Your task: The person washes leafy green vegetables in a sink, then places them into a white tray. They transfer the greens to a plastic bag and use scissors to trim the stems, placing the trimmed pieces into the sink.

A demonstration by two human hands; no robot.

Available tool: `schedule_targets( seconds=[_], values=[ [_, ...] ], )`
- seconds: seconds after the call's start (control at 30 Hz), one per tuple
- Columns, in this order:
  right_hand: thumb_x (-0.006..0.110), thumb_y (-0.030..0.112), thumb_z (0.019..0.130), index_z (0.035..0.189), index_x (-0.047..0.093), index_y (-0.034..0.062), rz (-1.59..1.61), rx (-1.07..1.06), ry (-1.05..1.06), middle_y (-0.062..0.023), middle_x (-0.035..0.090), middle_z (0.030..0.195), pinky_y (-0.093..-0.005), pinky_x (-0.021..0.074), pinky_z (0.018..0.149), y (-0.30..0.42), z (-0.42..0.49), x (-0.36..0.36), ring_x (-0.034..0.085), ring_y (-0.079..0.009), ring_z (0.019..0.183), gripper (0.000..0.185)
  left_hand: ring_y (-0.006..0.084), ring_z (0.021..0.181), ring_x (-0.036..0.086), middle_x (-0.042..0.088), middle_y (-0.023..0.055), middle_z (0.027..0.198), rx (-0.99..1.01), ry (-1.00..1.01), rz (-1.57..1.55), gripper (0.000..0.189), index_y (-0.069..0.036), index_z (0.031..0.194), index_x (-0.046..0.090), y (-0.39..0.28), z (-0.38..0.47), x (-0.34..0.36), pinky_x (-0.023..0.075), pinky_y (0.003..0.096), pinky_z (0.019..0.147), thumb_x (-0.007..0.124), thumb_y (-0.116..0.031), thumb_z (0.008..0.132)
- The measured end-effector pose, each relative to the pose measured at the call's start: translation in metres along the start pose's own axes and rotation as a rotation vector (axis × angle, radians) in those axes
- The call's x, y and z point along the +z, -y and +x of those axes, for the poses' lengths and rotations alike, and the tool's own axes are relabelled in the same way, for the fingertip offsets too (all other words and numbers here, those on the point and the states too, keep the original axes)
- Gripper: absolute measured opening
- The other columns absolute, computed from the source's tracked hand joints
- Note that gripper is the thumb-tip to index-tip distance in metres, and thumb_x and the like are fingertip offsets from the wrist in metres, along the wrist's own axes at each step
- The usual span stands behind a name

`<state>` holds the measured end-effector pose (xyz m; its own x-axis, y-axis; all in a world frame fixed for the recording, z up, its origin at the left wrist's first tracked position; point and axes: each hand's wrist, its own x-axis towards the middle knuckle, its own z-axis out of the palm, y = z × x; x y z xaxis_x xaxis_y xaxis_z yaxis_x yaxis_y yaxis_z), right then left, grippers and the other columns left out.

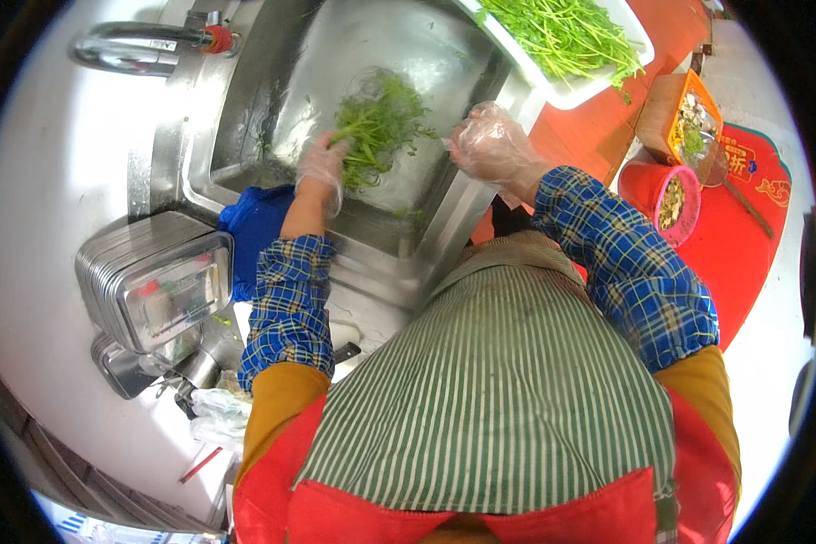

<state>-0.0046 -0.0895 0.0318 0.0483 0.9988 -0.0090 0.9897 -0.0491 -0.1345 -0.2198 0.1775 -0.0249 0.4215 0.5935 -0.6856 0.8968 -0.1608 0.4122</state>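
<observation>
My left hand [323,166], in a clear plastic glove, grips the stems of a bunch of leafy green herbs [387,122], whose leaves spread in the water of a stainless steel sink [435,41]. My right hand [486,143], gloved the same way, is curled above the sink's right rim; whether anything is inside it cannot be seen. A white plastic tub [571,98] heaped with more green herbs [564,34] stands beyond it at the upper right. Small leaf bits float in the sink.
A curved faucet [136,47] is at upper left. Stacked metal trays [170,292], a blue cloth [251,224] and a knife with a black handle [347,351] lie left and below. At right, a pink-rimmed bucket [683,224] and an orange-rimmed container [697,81] hold scraps.
</observation>
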Motion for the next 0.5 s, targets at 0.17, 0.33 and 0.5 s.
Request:
schedule_targets(
  seconds=[0.17, 0.33, 0.5],
  values=[
    [0.064, 0.019, 0.086, 0.08, 0.067, 0.0214, -0.002, 0.035, 0.028, 0.0019, 0.065, 0.075, -0.0395, 0.0453, 0.089, 0.0, 0.001, 0.001, 0.065, -0.0217, 0.083, 0.007, 0.0321, 0.133, 0.054, 0.054, 0.0169, 0.146, -0.175, -0.182, 0.158, 0.071, -0.011, 0.152, 0.044, 0.008, 0.022, -0.003, 0.0425, 0.039, 0.111, 0.061, -0.047, 0.093],
    [0.061, 0.019, 0.09, 0.081, 0.067, 0.0208, -0.058, 0.051, 0.094, 0.0013, 0.067, 0.078, -0.0393, 0.0451, 0.093, 0.001, 0.004, 0.0, 0.066, -0.0216, 0.086, 0.011, 0.0372, 0.133, 0.054, 0.053, 0.0263, 0.144, 0.231, 0.049, 0.704, 0.079, -0.003, 0.145, 0.05, 0.0, 0.028, 0.045, 0.0411, 0.0432, 0.113, 0.069, -0.051, 0.085],
    [0.056, 0.028, 0.096, 0.085, 0.073, 0.0167, -0.013, 0.06, 0.159, -0.0033, 0.07, 0.083, -0.0422, 0.0436, 0.099, 0.002, 0.007, -0.005, 0.066, -0.0249, 0.095, 0.023, 0.0353, 0.132, 0.052, 0.05, 0.0229, 0.147, -0.003, -0.093, 0.055, 0.074, -0.004, 0.143, 0.052, -0.002, 0.005, 0.013, 0.0414, 0.0405, 0.113, 0.07, -0.048, 0.086]
  ],
)
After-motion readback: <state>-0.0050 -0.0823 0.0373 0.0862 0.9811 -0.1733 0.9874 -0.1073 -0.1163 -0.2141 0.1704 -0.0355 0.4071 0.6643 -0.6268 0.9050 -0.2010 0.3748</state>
